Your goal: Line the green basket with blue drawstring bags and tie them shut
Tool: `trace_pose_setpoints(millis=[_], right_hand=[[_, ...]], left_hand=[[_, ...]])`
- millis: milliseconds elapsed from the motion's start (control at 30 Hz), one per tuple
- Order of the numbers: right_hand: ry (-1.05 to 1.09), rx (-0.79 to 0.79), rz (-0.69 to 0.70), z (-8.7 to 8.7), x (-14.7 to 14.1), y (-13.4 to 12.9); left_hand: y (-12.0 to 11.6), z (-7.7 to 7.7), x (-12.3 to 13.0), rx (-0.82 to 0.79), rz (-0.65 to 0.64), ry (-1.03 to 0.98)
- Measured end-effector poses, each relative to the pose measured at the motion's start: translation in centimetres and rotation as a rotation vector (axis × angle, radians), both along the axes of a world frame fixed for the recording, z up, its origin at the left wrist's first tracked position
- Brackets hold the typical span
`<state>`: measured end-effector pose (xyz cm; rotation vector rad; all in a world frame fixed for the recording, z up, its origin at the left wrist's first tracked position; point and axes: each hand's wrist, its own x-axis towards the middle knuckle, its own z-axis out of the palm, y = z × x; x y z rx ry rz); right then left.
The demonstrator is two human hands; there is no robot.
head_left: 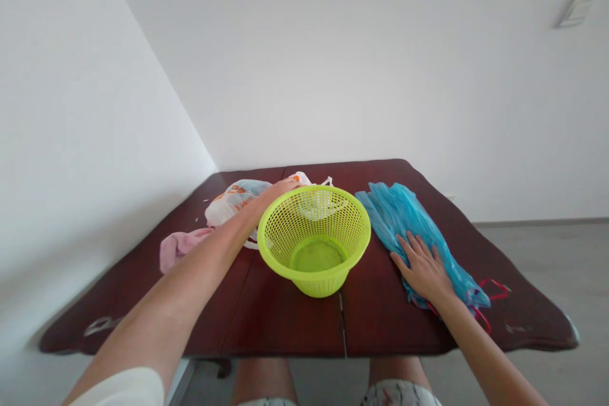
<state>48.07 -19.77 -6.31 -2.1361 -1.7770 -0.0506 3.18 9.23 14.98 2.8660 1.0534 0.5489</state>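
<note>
My right hand [424, 268] lies flat with fingers spread on a crumpled blue plastic bag [397, 206], which has red drawstrings at its near end. Beyond the left rim of a yellow-green mesh basket [321, 285], my left hand [281, 188] reaches over a white plastic bag with orange print [228, 208]. Its fingers are mostly hidden, so whether they grip the bag cannot be made out. The basket stands upright, with nothing visible inside. More white plastic shows behind it, partly through the mesh.
A pink cloth [183, 248] lies left of the white bag, beside my left forearm. Everything rests on a dark red-brown table [285, 323] with wavy edges. White walls [333, 76] stand behind and to the left. My legs are under the near edge.
</note>
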Motion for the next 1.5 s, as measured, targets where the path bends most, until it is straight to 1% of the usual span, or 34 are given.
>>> trace_pose_setpoints(millis=[67, 167, 233, 267, 300, 333, 367, 400, 500, 567, 600, 667, 733, 867, 933, 1033, 1100, 1167, 1233, 1300, 1367, 1433, 1500], right_hand=[[0.000, 0.001, 0.003, 0.0, 0.0, 0.0], [0.003, 0.000, 0.011, 0.2, 0.0, -0.1], [0.002, 0.004, 0.012, 0.3, -0.1, -0.1], [0.001, 0.008, 0.011, 0.3, -0.1, -0.2], [0.001, 0.010, 0.010, 0.3, -0.1, -0.2], [0.003, 0.009, 0.008, 0.4, -0.2, -0.2], [0.005, 0.006, 0.009, 0.4, -0.2, -0.2], [0.008, 0.002, 0.009, 0.4, -0.2, -0.1], [0.013, -0.005, 0.014, 0.3, -0.1, 0.0], [0.006, -0.004, 0.014, 0.2, 0.0, 0.0], [0.000, -0.005, 0.012, 0.2, 0.1, 0.0], [-0.016, -0.016, 0.006, 0.3, 0.1, 0.0], [-0.028, -0.029, 0.001, 0.5, 0.1, -0.1], [-0.039, -0.035, -0.002, 1.0, -0.2, -0.3], [-0.040, -0.031, -0.008, 1.2, -0.4, -0.4], [-0.033, -0.029, -0.007, 1.6, -0.6, -0.5], [-0.021, -0.029, 0.001, 1.7, -0.6, -0.6], [-0.011, -0.025, 0.006, 1.7, -0.6, -0.5], [-0.006, -0.020, 0.003, 1.7, -0.6, -0.5], [0.001, -0.013, -0.005, 1.7, -0.6, -0.5], [0.011, 0.004, -0.017, 1.8, -0.6, -0.6], [0.005, 0.046, -0.030, 2.1, -0.7, -0.8], [-0.031, 0.111, -0.032, 2.6, -1.0, -1.1]], left_hand=[[0.3, 1.1, -1.2, 0.029, 0.080, -0.028], [0.1, 3.8, -4.3, 0.114, 0.218, -0.100], [-0.8, 5.2, -7.0, 0.171, 0.296, -0.142], [-1.5, 5.6, -8.5, 0.197, 0.339, -0.142], [-2.3, 5.6, -10.0, 0.218, 0.384, -0.126], [-3.2, 5.2, -11.4, 0.242, 0.445, -0.073], [-4.2, 4.4, -12.7, 0.245, 0.496, 0.009], [-5.1, 3.2, -13.9, 0.229, 0.520, 0.060], [-7.0, -1.3, -16.4, 0.168, 0.564, 0.168], [-7.2, -4.2, -17.3, 0.136, 0.601, 0.214], [-7.1, -5.4, -17.5, 0.122, 0.618, 0.227], [-6.2, -7.1, -17.6, 0.100, 0.649, 0.237], [-4.8, -8.1, -17.4, 0.087, 0.687, 0.224], [-2.5, -8.6, -16.3, 0.083, 0.767, 0.155], [-2.3, -8.8, -15.5, 0.090, 0.782, 0.122], [-3.1, -8.7, -14.7, 0.113, 0.769, 0.050], [-4.4, -8.4, -14.5, 0.120, 0.756, -0.033], [-6.4, -7.8, -14.6, 0.105, 0.762, -0.122], [-9.1, -7.5, -14.9, 0.083, 0.774, -0.189], [-12.7, -7.7, -15.4, 0.077, 0.767, -0.241], [-16.8, -8.9, -16.1, 0.071, 0.751, -0.288], [-20.9, -10.7, -17.0, 0.047, 0.709, -0.352], [-24.4, -12.9, -17.8, 0.001, 0.649, -0.446]])
